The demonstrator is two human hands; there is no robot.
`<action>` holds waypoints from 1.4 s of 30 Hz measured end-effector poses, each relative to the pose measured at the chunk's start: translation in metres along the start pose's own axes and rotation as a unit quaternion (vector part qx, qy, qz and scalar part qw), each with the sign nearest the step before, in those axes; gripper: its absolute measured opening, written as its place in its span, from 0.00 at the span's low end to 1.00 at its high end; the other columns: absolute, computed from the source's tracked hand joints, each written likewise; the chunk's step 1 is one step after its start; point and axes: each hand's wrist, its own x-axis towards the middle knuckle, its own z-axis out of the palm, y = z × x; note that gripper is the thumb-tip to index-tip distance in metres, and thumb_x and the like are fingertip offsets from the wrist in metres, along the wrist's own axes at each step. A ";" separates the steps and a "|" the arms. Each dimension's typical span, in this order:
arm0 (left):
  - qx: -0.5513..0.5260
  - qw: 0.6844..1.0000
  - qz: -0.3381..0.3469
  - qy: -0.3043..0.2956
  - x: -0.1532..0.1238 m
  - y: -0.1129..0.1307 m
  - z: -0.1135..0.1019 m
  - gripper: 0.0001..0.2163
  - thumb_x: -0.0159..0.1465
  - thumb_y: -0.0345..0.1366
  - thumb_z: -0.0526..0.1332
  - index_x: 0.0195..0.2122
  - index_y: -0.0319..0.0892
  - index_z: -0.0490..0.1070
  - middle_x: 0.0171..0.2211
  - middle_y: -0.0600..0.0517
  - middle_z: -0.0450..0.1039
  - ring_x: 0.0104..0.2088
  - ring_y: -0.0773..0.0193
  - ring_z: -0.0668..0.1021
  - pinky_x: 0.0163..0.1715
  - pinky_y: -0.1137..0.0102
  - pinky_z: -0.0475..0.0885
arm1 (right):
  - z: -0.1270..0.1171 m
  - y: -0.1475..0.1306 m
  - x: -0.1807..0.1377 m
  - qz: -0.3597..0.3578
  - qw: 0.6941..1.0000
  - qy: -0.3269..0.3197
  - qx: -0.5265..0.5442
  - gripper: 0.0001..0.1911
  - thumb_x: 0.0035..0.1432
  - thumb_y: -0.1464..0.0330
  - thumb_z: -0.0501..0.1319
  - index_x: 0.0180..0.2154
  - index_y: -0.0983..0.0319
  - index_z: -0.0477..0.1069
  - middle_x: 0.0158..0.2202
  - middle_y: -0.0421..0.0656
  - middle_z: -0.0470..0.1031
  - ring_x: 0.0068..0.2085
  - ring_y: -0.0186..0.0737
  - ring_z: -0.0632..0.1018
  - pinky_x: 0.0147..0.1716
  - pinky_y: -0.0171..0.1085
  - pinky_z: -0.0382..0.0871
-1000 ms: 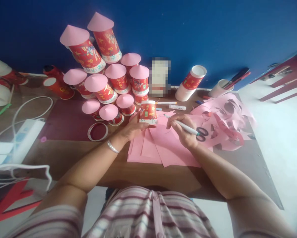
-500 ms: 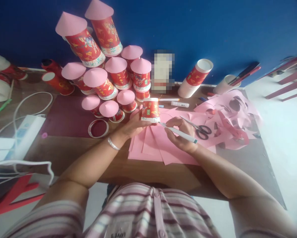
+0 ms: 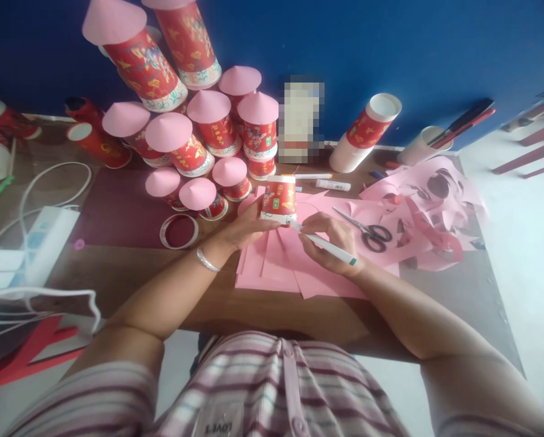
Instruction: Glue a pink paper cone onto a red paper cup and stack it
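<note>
My left hand (image 3: 247, 227) is closed around a short paper tube (image 3: 278, 199), wrapped in red patterned paper with white bands at top and bottom. Green marks show on its lower white band. In my right hand (image 3: 333, 243) is a white marker (image 3: 327, 247) with a dark green end; its tip meets the lower right edge of the tube. Beneath both hands lie pink paper sheets (image 3: 272, 273). Scissors with dark handles (image 3: 375, 237) rest on the paper just right of my right hand.
Several red tubes with pink cone tops (image 3: 169, 132) stand at the back left. A white ring (image 3: 179, 232) lies in front of them. Pink paper scraps (image 3: 429, 206), a half-wrapped tube (image 3: 365, 133) and a pen holder (image 3: 424, 145) are at right. A white power strip (image 3: 48, 249) sits at left.
The view has shifted slightly. Both hands keep their hold on the tube and the marker, and the marker tip stays at the tube's lower edge.
</note>
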 end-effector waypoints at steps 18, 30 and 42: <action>-0.017 1.000 -0.005 -0.007 0.001 0.005 0.002 0.23 0.57 0.35 0.78 0.53 0.44 0.78 0.47 0.47 0.82 0.48 0.54 0.83 0.52 0.59 0.78 | 0.000 0.001 -0.002 0.037 0.999 -0.023 0.018 0.10 0.64 0.73 0.65 0.44 0.53 0.71 0.36 0.41 0.82 0.34 0.41 0.84 0.33 0.39 0.79; -0.013 1.000 -0.014 -0.004 0.002 0.007 0.004 0.24 0.56 0.37 0.79 0.53 0.43 0.78 0.44 0.47 0.81 0.46 0.54 0.83 0.53 0.57 0.76 | 0.001 0.001 -0.001 0.043 0.999 -0.009 -0.028 0.05 0.68 0.71 0.63 0.42 0.54 0.70 0.33 0.40 0.81 0.33 0.39 0.82 0.31 0.39 0.78; -0.013 1.000 -0.014 -0.010 0.002 0.008 0.003 0.23 0.57 0.37 0.78 0.53 0.43 0.78 0.45 0.47 0.81 0.47 0.55 0.83 0.55 0.56 0.76 | 0.000 0.001 0.001 0.034 0.998 0.014 -0.045 0.09 0.64 0.74 0.64 0.41 0.56 0.69 0.32 0.39 0.80 0.31 0.37 0.82 0.30 0.35 0.77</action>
